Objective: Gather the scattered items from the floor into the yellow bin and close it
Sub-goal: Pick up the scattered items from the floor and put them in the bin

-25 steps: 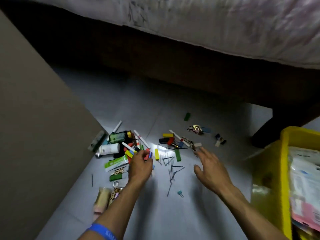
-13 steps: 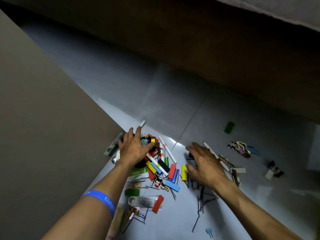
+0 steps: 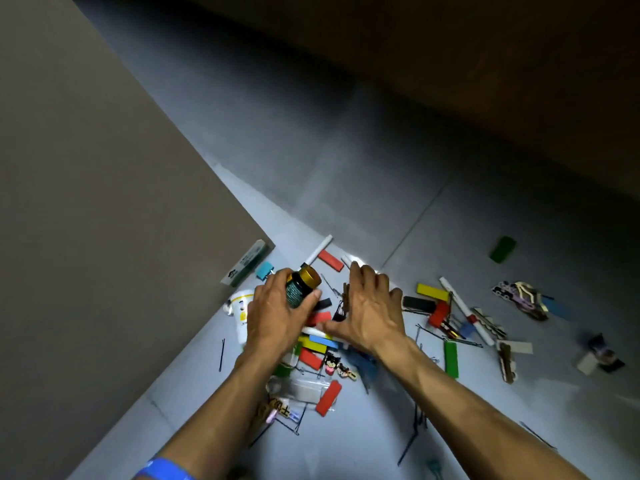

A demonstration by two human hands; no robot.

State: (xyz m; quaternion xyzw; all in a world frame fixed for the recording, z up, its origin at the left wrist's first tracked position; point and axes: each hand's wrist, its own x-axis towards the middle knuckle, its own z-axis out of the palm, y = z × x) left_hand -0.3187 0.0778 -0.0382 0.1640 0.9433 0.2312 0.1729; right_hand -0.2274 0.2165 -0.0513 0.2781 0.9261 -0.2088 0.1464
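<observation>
Scattered items lie on the grey tiled floor: coloured blocks such as a yellow block (image 3: pixel 432 292) and a green block (image 3: pixel 451 358), white markers, hairpins, clips. My left hand (image 3: pixel 277 317) grips a dark green bottle with a gold cap (image 3: pixel 302 284), lifted above the pile. My right hand (image 3: pixel 370 308) is spread flat over the middle of the pile, fingers straight, thumb by a white marker (image 3: pixel 311 331). The yellow bin is out of view.
A tall brown panel (image 3: pixel 104 220) stands close on the left. A dark bed frame (image 3: pixel 485 81) runs along the back. A lone green block (image 3: pixel 503 249), a patterned clip (image 3: pixel 523 297) and a small dark item (image 3: pixel 601 355) lie to the right.
The view has moved closer to the pile. My left hand has taken hold of the green bottle and raised it. My right hand has slid left onto the middle of the pile.
</observation>
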